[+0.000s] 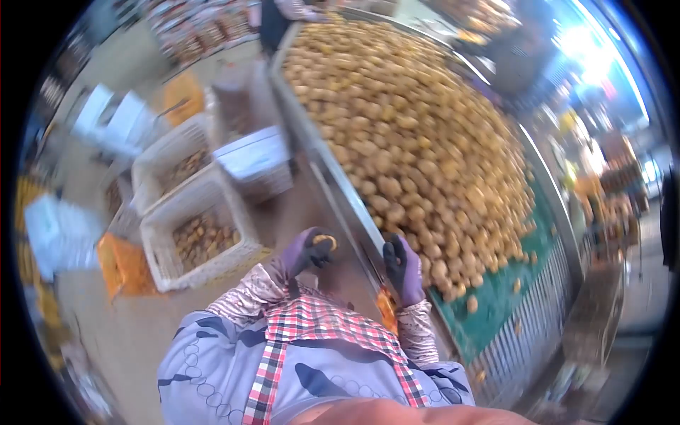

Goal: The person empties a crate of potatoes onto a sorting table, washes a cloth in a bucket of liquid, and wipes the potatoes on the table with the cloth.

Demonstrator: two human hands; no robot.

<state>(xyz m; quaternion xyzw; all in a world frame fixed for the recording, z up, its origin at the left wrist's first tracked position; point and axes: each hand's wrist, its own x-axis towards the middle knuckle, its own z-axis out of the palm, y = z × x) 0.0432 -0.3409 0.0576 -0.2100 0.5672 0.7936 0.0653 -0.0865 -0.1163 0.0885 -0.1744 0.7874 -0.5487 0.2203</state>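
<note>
A great heap of round yellow-brown potatoes (411, 149) covers the sorting table beside me. My left hand (303, 253), in a purple glove with dark fingers, is closed around a single potato (325, 241), in the gap between the crates and the table. At the table's metal edge (348, 195), my right hand (405, 269) wears the same kind of glove, right by the near side of the heap. Its fingers are curled, and what they hold, if anything, is hidden.
To the left stand a white crate (244, 256) partly filled with potatoes, another crate (138, 185) behind it and an orange bag (126, 265). Green matting (471, 322) and a slatted metal section (528, 322) lie to the right. Another person (275, 27) stands at the far end.
</note>
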